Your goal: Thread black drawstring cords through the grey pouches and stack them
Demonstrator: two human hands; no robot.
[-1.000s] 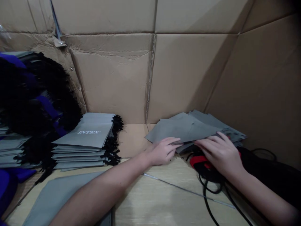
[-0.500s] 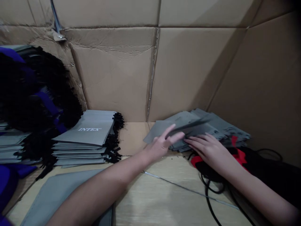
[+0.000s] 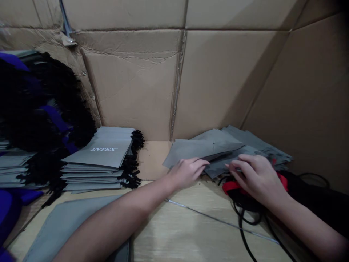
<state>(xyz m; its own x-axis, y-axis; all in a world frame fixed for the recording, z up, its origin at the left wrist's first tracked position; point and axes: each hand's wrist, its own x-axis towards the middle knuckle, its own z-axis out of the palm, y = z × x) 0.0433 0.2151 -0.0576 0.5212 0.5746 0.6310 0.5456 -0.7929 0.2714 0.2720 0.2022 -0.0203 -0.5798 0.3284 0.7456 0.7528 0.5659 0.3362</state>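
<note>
My left hand is closed on the near edge of a grey fabric pouch, the top one of a loose pile. That pouch is slightly raised, and a dark gap shows under its right side. To the right, my right hand has its thumb and fingers drawn together in a pinch, just off the pouch. Whatever it may hold is too small to make out. Beneath and behind lie more grey pouches, fanned out against the cardboard. Black cords and a red strip lie under my right hand.
A stack of grey pouches printed INTEX, with black cord ends, stands at left. Bundles tied with blue bands are piled farther left. A thin metal rod crosses the table. Cardboard walls close off the back and right.
My left fingers, spread before, have closed on the pouch's edge, and the pouch lies flatter. My right hand has drawn back slightly to the right, its fingers curling from flat into a pinch.
</note>
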